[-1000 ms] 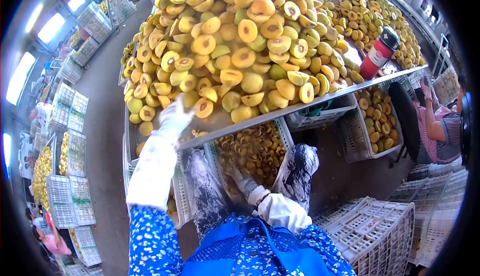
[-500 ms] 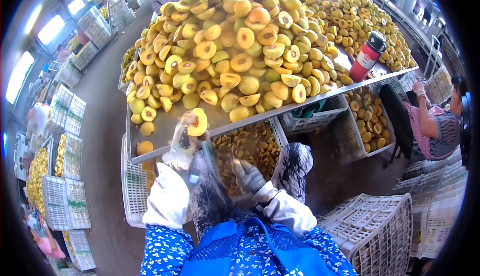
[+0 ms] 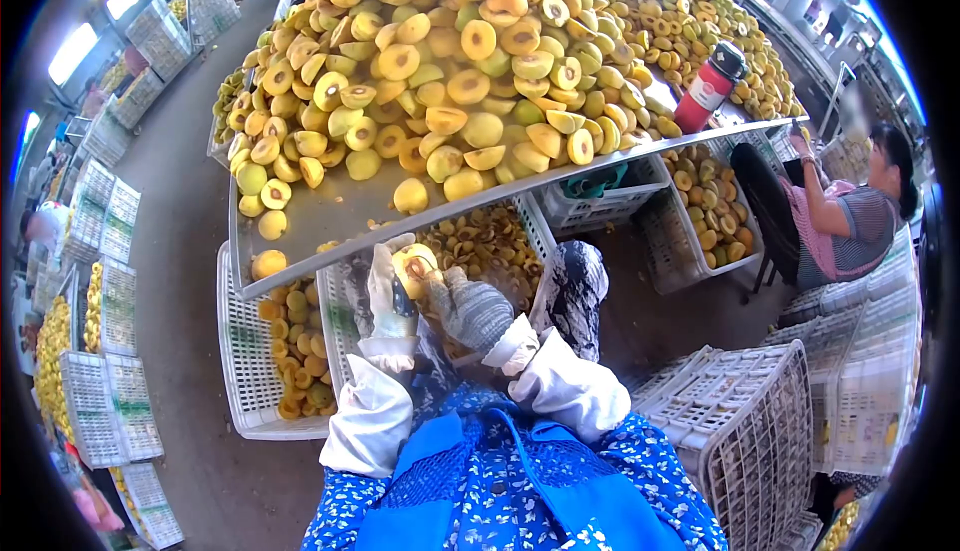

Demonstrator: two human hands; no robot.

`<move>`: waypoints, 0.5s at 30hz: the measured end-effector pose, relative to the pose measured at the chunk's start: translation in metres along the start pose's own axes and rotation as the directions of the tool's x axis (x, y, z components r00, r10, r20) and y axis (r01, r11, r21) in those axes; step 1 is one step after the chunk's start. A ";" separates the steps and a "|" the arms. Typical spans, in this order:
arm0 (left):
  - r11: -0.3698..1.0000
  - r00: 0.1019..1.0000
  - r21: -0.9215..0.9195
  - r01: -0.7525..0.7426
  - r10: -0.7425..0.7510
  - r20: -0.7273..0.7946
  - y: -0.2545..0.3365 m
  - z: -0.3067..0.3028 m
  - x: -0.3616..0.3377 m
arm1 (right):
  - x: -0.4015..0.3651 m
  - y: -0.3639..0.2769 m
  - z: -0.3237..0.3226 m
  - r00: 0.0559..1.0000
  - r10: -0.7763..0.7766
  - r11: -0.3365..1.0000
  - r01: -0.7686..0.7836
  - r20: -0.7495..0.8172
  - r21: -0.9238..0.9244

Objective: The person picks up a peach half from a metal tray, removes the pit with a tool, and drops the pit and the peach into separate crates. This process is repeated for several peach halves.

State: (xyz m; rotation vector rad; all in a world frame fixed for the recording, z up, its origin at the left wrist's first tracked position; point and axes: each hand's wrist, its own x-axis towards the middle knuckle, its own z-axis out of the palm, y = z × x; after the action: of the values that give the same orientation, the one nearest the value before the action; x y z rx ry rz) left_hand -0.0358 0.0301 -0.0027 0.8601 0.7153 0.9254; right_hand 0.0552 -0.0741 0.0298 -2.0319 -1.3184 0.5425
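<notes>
My left hand, in a pale glove, holds a yellow peach half with its cut face and brown pit hollow turned up. My right hand, in a grey knit glove, is closed with its fingertips against the right side of that peach half. Whatever those fingers grip is hidden. Both hands are over a crate of small peach pieces, between my knees. Just beyond, a metal table bears a large heap of peach halves.
A red flask stands on the table's right part. Below the table edge are a crate of peaches at left and another crate at right. An upturned crate sits by my right side. A seated person works at right.
My left hand has come down from the table edge toward me with the peach half. My right hand has risen from over the crate to meet it. The view has shifted slightly.
</notes>
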 end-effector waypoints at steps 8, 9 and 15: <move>0.970 0.970 0.171 -0.171 0.196 -0.143 -0.013 0.014 -0.021 | -0.002 0.008 0.015 0.987 0.110 0.994 -0.111 0.113 0.001; 0.957 0.966 0.223 -0.185 0.219 -0.140 -0.014 0.013 -0.023 | -0.002 0.009 0.016 0.986 0.112 0.994 -0.113 0.122 -0.002; 0.952 0.970 0.258 -0.168 0.205 -0.127 -0.020 0.006 -0.020 | 0.001 0.036 0.035 0.989 -0.055 0.998 0.056 0.136 -0.006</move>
State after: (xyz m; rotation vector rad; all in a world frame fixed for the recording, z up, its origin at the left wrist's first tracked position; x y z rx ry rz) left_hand -0.0317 0.0038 -0.0144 1.0986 0.9054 1.0956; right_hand 0.0563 -0.0732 -0.0206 -1.9890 -1.4554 0.6600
